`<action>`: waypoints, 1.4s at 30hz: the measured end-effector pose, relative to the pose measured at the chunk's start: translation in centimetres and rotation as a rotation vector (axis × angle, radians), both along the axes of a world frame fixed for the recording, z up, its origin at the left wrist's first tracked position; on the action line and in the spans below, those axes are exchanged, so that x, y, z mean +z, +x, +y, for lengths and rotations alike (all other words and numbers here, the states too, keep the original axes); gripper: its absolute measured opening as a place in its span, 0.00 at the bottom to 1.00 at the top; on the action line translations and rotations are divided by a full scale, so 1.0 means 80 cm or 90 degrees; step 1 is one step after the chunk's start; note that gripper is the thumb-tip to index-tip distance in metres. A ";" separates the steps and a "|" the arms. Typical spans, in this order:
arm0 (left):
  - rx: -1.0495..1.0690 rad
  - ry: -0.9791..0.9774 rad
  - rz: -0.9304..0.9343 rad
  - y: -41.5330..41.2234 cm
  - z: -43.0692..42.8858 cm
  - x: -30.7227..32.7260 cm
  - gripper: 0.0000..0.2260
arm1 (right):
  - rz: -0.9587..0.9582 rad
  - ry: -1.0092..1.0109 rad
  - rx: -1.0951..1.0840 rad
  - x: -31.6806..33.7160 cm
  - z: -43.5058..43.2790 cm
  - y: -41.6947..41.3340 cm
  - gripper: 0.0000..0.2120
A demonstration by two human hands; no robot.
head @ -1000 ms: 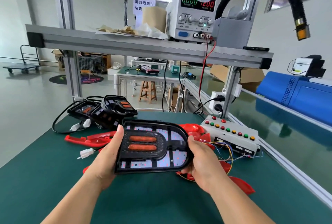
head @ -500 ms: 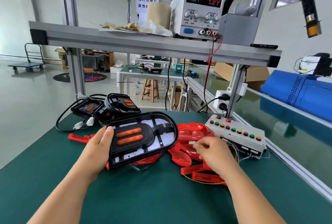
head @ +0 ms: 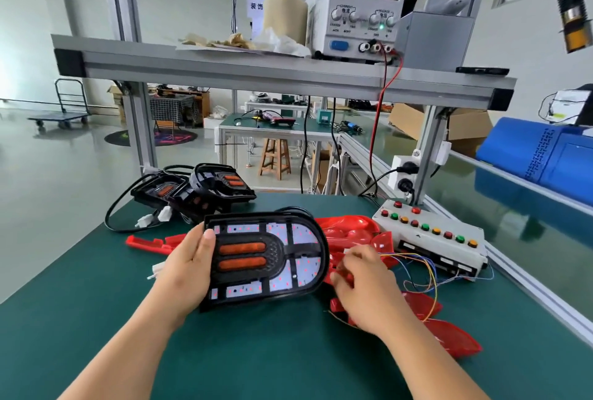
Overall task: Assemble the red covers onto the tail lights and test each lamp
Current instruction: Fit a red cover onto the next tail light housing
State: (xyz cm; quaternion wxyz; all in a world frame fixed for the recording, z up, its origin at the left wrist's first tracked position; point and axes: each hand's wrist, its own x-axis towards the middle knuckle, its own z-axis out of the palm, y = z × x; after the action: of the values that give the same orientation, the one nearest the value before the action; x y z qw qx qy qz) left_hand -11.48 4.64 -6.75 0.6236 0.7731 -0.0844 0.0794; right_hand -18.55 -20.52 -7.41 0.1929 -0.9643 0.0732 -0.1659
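While my left hand grips the tail light over the green table, my right hand curls among red covers; whether it pinches one, I cannot tell.

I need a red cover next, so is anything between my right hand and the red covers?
Nothing visible: the right hand is touching the red covers; only thin coloured wires trail over the pile beside it.

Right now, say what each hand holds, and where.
Left hand grips the tail light by its square end, thumb on front. Right hand rests among red covers; grip unclear.
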 end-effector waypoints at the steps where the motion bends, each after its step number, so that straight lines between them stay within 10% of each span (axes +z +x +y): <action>1: 0.015 0.009 0.011 0.002 0.000 -0.001 0.17 | -0.034 0.046 0.007 0.002 -0.006 -0.001 0.09; 8: 0.056 -0.193 0.056 0.005 -0.002 0.008 0.13 | -0.222 0.325 -0.097 0.026 -0.044 -0.011 0.21; 16: -0.074 -0.416 0.158 0.003 -0.003 0.021 0.18 | -0.375 1.077 0.033 0.042 -0.062 -0.010 0.14; 33: -0.191 -0.320 0.131 -0.015 -0.047 0.004 0.16 | -0.104 0.770 -0.058 0.010 0.030 0.000 0.24; 42: -0.206 -0.297 0.126 -0.025 -0.047 0.013 0.17 | -0.075 0.184 -0.052 -0.004 0.015 0.005 0.33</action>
State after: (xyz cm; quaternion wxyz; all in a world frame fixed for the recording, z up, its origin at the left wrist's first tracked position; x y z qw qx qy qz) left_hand -13.49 0.87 -5.71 0.7942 0.5894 -0.1243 -0.0795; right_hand -18.17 -19.29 -7.72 0.3267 -0.9113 0.1242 -0.2178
